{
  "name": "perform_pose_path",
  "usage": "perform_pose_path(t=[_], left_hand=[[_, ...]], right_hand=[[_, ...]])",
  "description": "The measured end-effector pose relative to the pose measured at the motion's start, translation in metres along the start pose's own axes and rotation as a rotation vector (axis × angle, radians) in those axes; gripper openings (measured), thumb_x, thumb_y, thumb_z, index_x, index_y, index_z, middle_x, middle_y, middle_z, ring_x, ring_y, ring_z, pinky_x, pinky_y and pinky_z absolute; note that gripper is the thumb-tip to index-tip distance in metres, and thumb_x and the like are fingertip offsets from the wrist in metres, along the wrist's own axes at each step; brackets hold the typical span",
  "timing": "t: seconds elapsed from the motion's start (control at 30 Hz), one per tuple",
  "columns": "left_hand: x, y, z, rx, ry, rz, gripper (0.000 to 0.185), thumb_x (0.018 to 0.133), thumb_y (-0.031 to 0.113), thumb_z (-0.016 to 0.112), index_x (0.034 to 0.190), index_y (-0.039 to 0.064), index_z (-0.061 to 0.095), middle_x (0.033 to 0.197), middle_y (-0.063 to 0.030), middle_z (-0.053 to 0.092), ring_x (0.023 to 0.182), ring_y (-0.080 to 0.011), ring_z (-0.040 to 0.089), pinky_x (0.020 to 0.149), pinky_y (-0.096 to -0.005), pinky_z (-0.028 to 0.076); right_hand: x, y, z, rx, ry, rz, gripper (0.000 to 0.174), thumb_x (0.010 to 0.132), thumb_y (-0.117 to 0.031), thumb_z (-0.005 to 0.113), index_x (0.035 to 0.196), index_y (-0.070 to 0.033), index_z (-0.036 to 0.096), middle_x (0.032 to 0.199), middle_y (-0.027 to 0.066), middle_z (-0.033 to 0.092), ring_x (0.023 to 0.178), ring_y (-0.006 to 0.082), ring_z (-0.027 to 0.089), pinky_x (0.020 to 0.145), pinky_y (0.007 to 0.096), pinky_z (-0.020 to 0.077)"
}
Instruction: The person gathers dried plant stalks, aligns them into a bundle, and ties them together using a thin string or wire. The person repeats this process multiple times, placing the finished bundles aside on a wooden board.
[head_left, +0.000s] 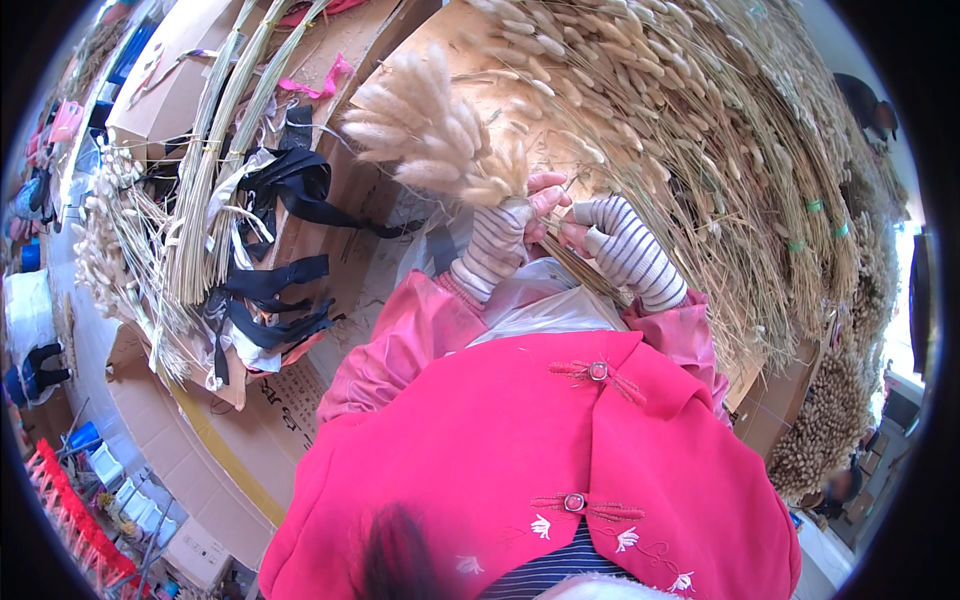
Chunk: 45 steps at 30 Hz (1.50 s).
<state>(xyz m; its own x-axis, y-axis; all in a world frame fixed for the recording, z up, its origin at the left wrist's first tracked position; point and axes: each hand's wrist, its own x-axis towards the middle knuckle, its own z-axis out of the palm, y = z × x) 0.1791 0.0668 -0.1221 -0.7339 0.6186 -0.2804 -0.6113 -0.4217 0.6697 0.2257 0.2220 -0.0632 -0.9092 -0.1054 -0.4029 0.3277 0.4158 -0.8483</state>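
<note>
My left hand (517, 217), in a striped fingerless glove, grips a bunch of dried bunny-tail grass (435, 135). The fluffy heads fan out up and to the left of the hand. Its stems (581, 266) run down to the right, partly hidden under my right hand (615, 236). That hand wears a matching glove, and its thumb and fingers are brought together near the stems beside my left fingertips. Whether they pinch a stem is too small to tell. Many loose bunny-tail stalks (637, 97) lie just beyond both hands on a tan board (517, 127).
Tied stem bundles (217, 172) lie on a cardboard box (161, 90) at left, beside black fabric strips (300, 187). A pink ribbon scrap (322, 81) is farther back. Green-banded bundles (817, 225) stand at right. White plastic sheeting (540, 300) covers my lap.
</note>
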Motion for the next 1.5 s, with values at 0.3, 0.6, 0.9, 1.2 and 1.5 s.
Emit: perform_pose_path(t=[0.3,0.6,0.9,1.2,1.5], left_hand=[[0.007,-0.008,-0.007,-0.085,-0.035,-0.022,0.036,0.092,0.029,0.04,0.117,0.004,0.047,0.097,-0.0022,0.054,0.065,-0.0043,0.051,0.051,-0.014,0.036],[0.004,-0.005,-0.007,-0.115,-0.037,0.019,0.041,0.094,0.032,0.038,0.117,0.0,0.046,0.094,-0.0057,0.053,0.053,-0.0012,0.032,0.044,-0.0151,0.029],[0.0,0.002,-0.008,0.143,-0.159,0.166,0.039,0.089,0.016,0.037,0.126,0.004,0.039,0.121,-0.0132,0.049,0.065,-0.0043,0.039,0.059,-0.0176,0.038],[0.005,0.002,-0.01,-0.196,-0.097,0.022,0.037,0.092,0.021,0.036,0.124,0.002,0.04,0.118,-0.0167,0.051,0.056,-0.0056,0.036,0.057,-0.0181,0.039],[0.004,0.003,-0.007,-0.368,-0.095,-0.015,0.043,0.094,0.034,0.036,0.119,-0.001,0.042,0.111,-0.0205,0.053,0.05,-0.0045,0.032,0.052,-0.0177,0.036]], right_hand=[[0.003,-0.003,0.005,-0.043,0.073,-0.07,0.021,0.079,-0.014,0.051,0.074,0.003,0.061,0.052,0.0034,0.048,0.05,0.011,0.044,0.05,0.0289,0.0379],[-0.017,0.007,-0.009,-0.215,0.149,0.065,0.018,0.083,-0.013,0.054,0.074,0.002,0.059,0.055,0.0024,0.052,0.046,0.0085,0.049,0.044,0.025,0.0398],[-0.048,0.026,-0.063,-0.85,0.008,0.319,0.027,0.071,-0.012,0.064,0.095,-0.001,0.061,0.081,0.0141,0.061,0.074,0.0236,0.059,0.066,0.0315,0.0463],[-0.024,0.01,0.003,-0.398,0.26,-0.216,0.027,0.073,-0.011,0.066,0.096,-0.001,0.056,0.075,0.0114,0.059,0.068,0.0226,0.056,0.063,0.0321,0.0449],[-0.022,0.023,0.005,-0.113,0.435,-0.301,0.014,0.079,-0.008,0.058,0.071,0.003,0.054,0.057,0.0136,0.045,0.051,0.0211,0.041,0.05,0.0325,0.0378]])
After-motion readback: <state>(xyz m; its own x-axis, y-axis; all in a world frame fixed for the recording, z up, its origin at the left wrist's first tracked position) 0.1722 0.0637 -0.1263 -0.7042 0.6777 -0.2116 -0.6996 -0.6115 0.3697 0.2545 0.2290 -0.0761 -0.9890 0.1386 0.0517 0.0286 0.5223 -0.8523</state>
